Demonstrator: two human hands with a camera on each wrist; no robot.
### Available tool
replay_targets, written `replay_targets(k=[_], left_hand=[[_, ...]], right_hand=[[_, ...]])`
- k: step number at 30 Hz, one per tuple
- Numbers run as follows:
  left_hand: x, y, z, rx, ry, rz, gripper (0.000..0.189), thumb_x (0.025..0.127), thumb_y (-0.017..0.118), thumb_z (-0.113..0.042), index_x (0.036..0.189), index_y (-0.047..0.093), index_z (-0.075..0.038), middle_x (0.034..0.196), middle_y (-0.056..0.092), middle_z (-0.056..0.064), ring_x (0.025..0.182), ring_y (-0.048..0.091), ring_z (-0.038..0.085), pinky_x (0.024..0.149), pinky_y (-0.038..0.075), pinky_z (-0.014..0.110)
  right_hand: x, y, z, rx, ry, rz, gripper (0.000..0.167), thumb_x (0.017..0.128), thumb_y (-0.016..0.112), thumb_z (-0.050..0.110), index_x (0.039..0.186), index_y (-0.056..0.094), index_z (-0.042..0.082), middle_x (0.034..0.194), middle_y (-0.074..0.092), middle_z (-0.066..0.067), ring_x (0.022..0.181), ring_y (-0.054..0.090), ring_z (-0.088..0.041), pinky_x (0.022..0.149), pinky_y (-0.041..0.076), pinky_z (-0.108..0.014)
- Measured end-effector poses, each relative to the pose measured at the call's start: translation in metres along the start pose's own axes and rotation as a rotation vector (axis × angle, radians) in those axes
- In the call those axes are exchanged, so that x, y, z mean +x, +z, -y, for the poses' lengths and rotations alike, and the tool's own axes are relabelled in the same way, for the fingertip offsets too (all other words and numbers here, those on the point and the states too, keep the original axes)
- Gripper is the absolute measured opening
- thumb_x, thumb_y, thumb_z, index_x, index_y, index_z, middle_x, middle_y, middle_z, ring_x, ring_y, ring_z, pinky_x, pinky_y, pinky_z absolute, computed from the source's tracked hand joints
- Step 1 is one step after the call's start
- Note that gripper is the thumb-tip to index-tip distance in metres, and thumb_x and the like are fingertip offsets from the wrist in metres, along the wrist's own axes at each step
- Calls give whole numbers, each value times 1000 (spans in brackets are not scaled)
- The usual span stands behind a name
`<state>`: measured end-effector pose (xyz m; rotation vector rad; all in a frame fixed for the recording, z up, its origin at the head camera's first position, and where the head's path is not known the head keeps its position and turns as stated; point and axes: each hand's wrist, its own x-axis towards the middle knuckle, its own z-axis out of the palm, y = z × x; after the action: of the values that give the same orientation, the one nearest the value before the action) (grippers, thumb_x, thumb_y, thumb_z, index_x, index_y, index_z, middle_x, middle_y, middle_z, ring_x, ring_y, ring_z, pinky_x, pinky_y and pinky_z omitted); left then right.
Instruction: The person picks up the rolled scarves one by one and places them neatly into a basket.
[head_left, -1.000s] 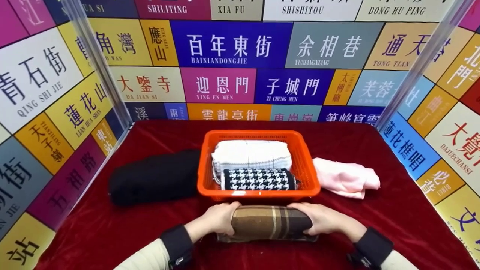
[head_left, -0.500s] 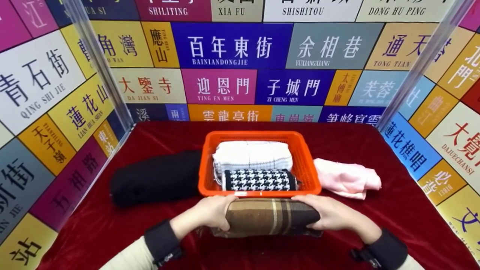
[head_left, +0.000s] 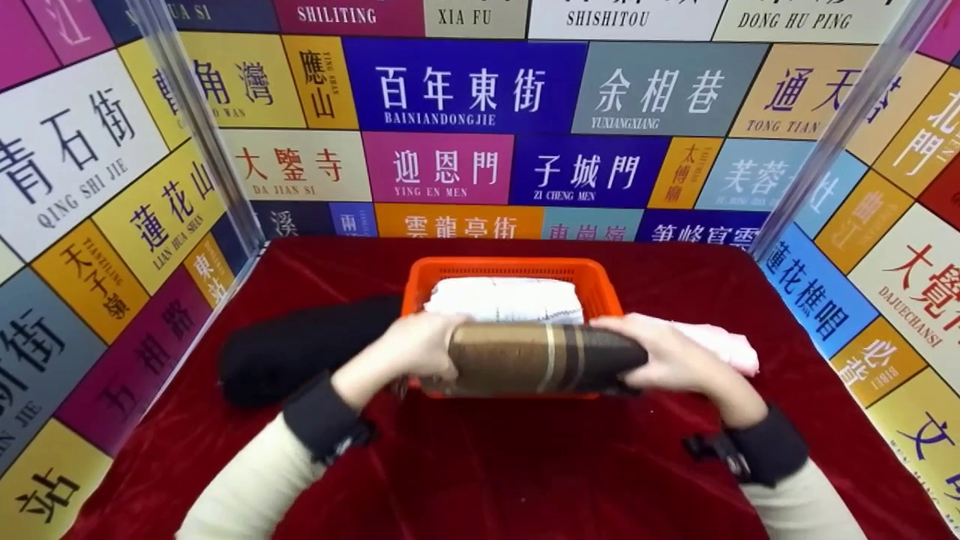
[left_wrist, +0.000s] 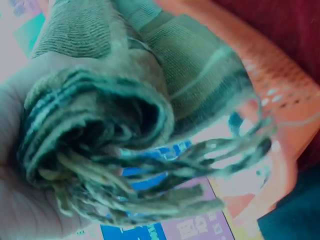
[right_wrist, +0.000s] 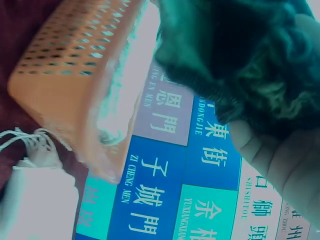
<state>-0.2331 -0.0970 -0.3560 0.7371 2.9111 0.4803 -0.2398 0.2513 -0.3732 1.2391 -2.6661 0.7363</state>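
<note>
Both hands grip a rolled brown plaid scarf [head_left: 517, 360] by its two ends, raised over the near side of the orange basket [head_left: 517, 263]. My left hand [head_left: 424, 346] clasps one end, where the left wrist view shows the coiled layers [left_wrist: 95, 115] and dangling fringe [left_wrist: 200, 155]. At the other end, the fingers of my right hand [head_left: 667, 356] curl round the roll, seen dark in the right wrist view. Inside the basket lies a white roll with thin dark lines [head_left: 502, 296]. The houndstooth roll there is hidden behind the plaid scarf in the head view.
A black rolled cloth [head_left: 300, 349] lies left of the basket, a pink one [head_left: 724, 349] on its right, with tassels [right_wrist: 40, 142] in the right wrist view. Dark red velvet [head_left: 517, 472] covers the table. Panels with printed place names [head_left: 465, 90] surround it.
Both hands have lifted the rolled plaid scarf from the table in front of the basket and carried it up and forward, over the basket's near rim. The other rolls have stayed put.
</note>
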Motion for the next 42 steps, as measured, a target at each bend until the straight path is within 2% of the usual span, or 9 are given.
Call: replay_targets(k=[5, 12, 18, 22, 27, 29, 32, 36, 42], left_hand=[[31, -15, 16, -38, -69, -22, 59, 53, 73, -11, 110, 59, -22, 96, 64, 3, 82, 58, 22, 67, 48, 39], [68, -17, 30, -18, -174, -57, 63, 55, 73, -8, 115, 58, -21, 106, 63, 3, 91, 58, 23, 72, 48, 41], [91, -16, 35, 32, -247, -1, 57, 57, 75, -12, 112, 59, -17, 107, 63, 5, 93, 58, 25, 73, 48, 42], [101, -13, 34, 101, -287, 30, 56, 59, 75, -14, 112, 57, -15, 110, 62, 8, 98, 55, 29, 79, 44, 45], [109, 1, 32, 275, -355, 40, 59, 63, 75, -20, 115, 51, -11, 118, 55, 14, 110, 45, 37, 92, 30, 52], [113, 9, 31, 350, -350, 43, 64, 66, 74, -22, 122, 46, -10, 123, 50, 16, 115, 41, 39, 96, 27, 56], [117, 19, 30, 437, -297, 48, 73, 70, 71, -22, 133, 36, -13, 130, 44, 17, 120, 37, 40, 100, 23, 59], [123, 29, 28, 485, -213, 48, 78, 74, 66, -16, 140, 25, -19, 133, 41, 16, 119, 40, 38, 99, 29, 54], [126, 35, 30, 535, -233, 91, 67, 81, 60, -15, 139, 25, -20, 128, 44, 15, 113, 46, 34, 91, 40, 46]], right_hand=[[32, -11, -9, -60, 141, 24, 73, 58, 70, 11, 127, 51, 23, 98, 60, -3, 77, 52, -17, 66, 41, -34], [72, -13, -38, -105, 247, 81, 69, 57, 70, 9, 123, 53, 21, 98, 64, -6, 73, 54, -22, 62, 41, -34], [94, -8, -60, -63, 367, 201, 68, 58, 66, 4, 124, 53, 18, 93, 63, -12, 71, 55, -23, 58, 44, -31], [104, -3, -71, -105, 403, 237, 70, 58, 66, 2, 125, 52, 15, 97, 63, -14, 76, 55, -26, 62, 45, -33], [112, 14, -79, -210, 414, 235, 73, 60, 67, 5, 130, 48, 11, 116, 58, -19, 95, 51, -35, 79, 40, -48], [113, 20, -81, -252, 404, 236, 72, 62, 67, 6, 131, 46, 9, 122, 55, -20, 102, 49, -38, 85, 36, -51], [114, 27, -83, -288, 354, 234, 73, 63, 67, 2, 132, 45, 7, 124, 52, -22, 109, 48, -40, 91, 35, -53], [117, 33, -81, -328, 289, 246, 80, 63, 64, -7, 138, 37, 6, 126, 50, -25, 115, 46, -40, 94, 37, -51], [125, 40, -77, -358, 337, 390, 90, 66, 64, -10, 144, 21, 6, 129, 43, -29, 113, 45, -43, 89, 42, -49]])
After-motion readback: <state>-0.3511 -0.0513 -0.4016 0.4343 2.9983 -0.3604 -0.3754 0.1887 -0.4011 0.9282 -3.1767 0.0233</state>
